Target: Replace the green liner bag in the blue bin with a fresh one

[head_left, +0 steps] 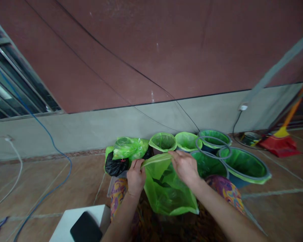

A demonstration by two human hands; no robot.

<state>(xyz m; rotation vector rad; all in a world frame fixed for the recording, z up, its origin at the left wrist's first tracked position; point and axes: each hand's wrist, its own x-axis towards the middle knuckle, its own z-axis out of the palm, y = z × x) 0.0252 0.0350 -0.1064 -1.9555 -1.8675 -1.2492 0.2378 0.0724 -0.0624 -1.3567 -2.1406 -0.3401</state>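
A translucent green plastic bag (166, 191) hangs over my lap, its mouth stretched between my two hands. My left hand (135, 176) pinches the left end of the rim, fingers closed. The right end of the rim is gripped by my right hand (184, 166), fingers curled over the edge. Just beyond the hands stand several bins lined with green bags, among them a small one (163, 141) and a large blue-grey one (244, 166). A loose grey ring (213, 148) rests across the bins.
A tied green bag (130, 148) and a black bag (114, 166) lie at the left of the bins. A white stool with a black phone (86, 228) sits at my lower left. Cables run over the tiled floor; a red dustpan (280, 146) with broom leans at the right.
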